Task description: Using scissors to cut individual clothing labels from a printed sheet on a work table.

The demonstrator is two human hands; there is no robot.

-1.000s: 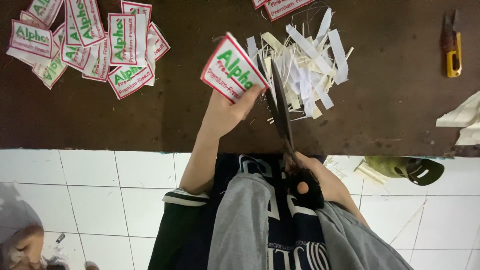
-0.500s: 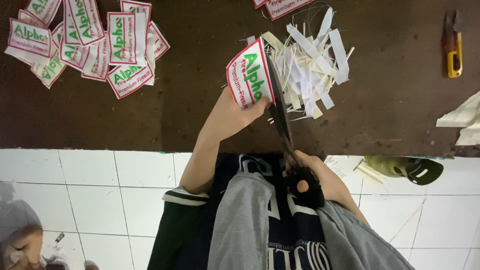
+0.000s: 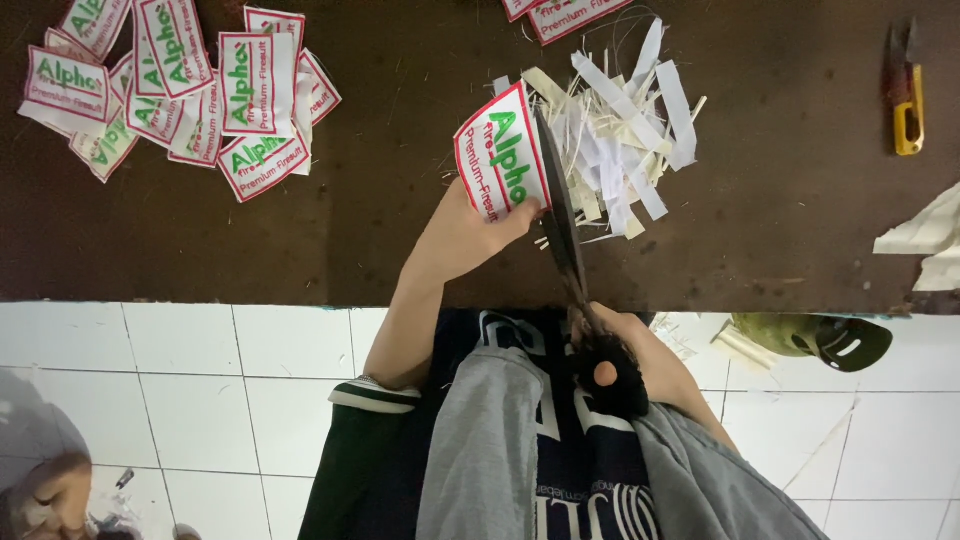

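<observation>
Near the middle of the frame the left hand (image 3: 470,235) pinches a white cloth label (image 3: 500,165) with a red border and green lettering, thumb on top and fingers curled beneath, so the label stands tilted on edge above the dark brown table (image 3: 780,200) with its right side free for the blade. The right hand (image 3: 620,355), lower and just right of centre, is closed around the dark handles of a long pair of scissors (image 3: 562,215); the blades run up along the label's right edge, nearly shut, touching it as if shaving off the margin. Directly right of the label lies a loose heap of white strips (image 3: 625,140), where cut-off slivers would drop. In the upper left of the frame a pile of similar labels (image 3: 190,95) lies spread out, well apart from the cutting spot, and a few more labels (image 3: 565,15) poke in at the top edge. A small yellow-handled snipper (image 3: 908,95) rests untouched at the upper right.
</observation>
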